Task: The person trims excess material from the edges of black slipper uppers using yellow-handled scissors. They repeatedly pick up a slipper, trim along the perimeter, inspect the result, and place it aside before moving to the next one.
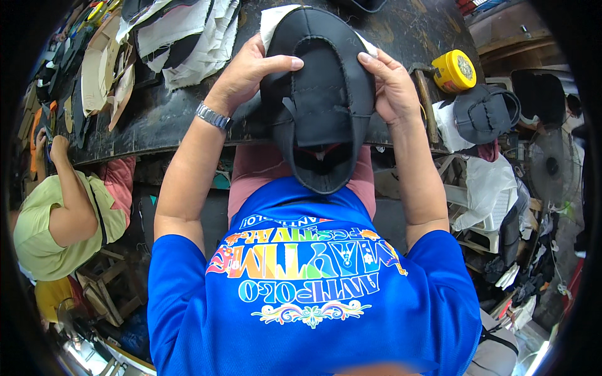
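Observation:
A black shoe upper (321, 100), with a stitched seam round its long opening, spans the table edge and my lap. My left hand (254, 69) grips its left side near the far end, the thumb pressed on the black material by the opening. On the opposite side my right hand (390, 84) pinches the edge, thumb on top and the other fingers mostly hidden beneath. White lining cloth (273, 22) sticks out past the upper's far left edge, and a little shows by my right thumb. The upper's near end hangs over my lap.
Black pieces with frayed white cloth (200, 50) lie on the dark table (175, 116) at the left, beside tan sheets (100, 69). A yellow tub (453, 71), a hammer-like tool (425, 103) and another black upper (481, 116) sit at the right. A co-worker (69, 219) works at far left.

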### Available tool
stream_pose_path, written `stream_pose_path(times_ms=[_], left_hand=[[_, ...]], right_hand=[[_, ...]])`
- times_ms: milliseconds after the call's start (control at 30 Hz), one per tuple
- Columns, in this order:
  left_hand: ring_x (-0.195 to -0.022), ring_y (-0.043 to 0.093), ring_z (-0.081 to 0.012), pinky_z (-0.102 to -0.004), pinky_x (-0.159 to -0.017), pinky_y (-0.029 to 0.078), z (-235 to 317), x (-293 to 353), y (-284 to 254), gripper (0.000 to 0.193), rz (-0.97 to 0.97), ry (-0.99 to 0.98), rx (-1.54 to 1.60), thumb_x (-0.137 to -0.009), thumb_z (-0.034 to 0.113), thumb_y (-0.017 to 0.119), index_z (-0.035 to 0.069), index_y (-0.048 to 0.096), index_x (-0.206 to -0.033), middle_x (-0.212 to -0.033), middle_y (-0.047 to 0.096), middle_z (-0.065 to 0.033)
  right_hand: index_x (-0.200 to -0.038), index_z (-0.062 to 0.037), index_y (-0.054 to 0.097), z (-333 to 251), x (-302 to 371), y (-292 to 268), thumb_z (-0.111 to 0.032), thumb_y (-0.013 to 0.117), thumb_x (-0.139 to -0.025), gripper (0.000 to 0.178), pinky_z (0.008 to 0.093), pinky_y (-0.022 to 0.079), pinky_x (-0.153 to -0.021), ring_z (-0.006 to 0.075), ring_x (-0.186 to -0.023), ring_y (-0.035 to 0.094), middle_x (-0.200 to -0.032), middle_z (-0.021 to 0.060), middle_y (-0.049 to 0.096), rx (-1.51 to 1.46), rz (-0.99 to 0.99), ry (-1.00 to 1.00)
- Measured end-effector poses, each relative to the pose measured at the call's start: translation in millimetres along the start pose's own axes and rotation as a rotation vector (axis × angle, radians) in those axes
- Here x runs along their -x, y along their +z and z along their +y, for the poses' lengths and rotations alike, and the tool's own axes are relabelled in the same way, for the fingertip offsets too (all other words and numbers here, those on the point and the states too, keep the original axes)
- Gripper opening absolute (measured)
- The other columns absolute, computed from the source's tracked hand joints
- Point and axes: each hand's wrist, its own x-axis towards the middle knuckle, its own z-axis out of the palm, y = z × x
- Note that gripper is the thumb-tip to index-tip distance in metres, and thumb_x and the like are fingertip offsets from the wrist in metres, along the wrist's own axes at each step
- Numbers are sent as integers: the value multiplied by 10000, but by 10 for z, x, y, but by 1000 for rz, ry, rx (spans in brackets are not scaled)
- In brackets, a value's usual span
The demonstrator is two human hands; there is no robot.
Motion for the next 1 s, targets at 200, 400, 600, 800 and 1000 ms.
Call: stream_pose_path(times_ms=[200,400,600,800,1000], left_hand=[[-1114,588,-137,-298,-998,461,-2,-206,34,671,-62,-29,-127,-759,26,765,38,482,-1367,-1235,615,-58],[-1126,585,-143,-300,-998,466,-14,-169,-24,702,-17,-63,-128,-775,99,773,39,453,-1396,-1243,609,-63],[-1102,633,-230,-366,-970,504,88,33,-136,630,20,-398,285,-853,252,695,2,451,-1378,-1274,603,-140],[-938,671,-173,-293,-847,537,250,44,-55,549,-49,-394,-98,-785,228,787,-10,577,-1233,-1086,682,-112],[-843,650,-111,-247,-796,530,133,-109,-195,429,-76,-310,-433,-808,154,732,-16,613,-1184,-1019,692,-72]], right_hand=[[-1188,15,616,-200,-300,-64,-172,771,-804,455,294,557,-845,176,-915,689,-1055,109,697,42,-151,246],[-1204,-22,612,-235,-407,60,-163,809,-753,512,329,541,-890,186,-914,682,-1032,71,700,184,-218,242],[-1297,-56,592,-189,-234,158,-13,766,-770,557,279,525,-890,135,-961,656,-1111,42,684,84,-219,60],[-1271,-27,610,-113,-247,209,14,750,-780,512,270,543,-851,126,-939,657,-1096,48,684,103,-147,65],[-1234,-16,617,109,-420,146,-81,723,-843,410,268,559,-721,117,-817,666,-1030,63,686,295,-129,175]])
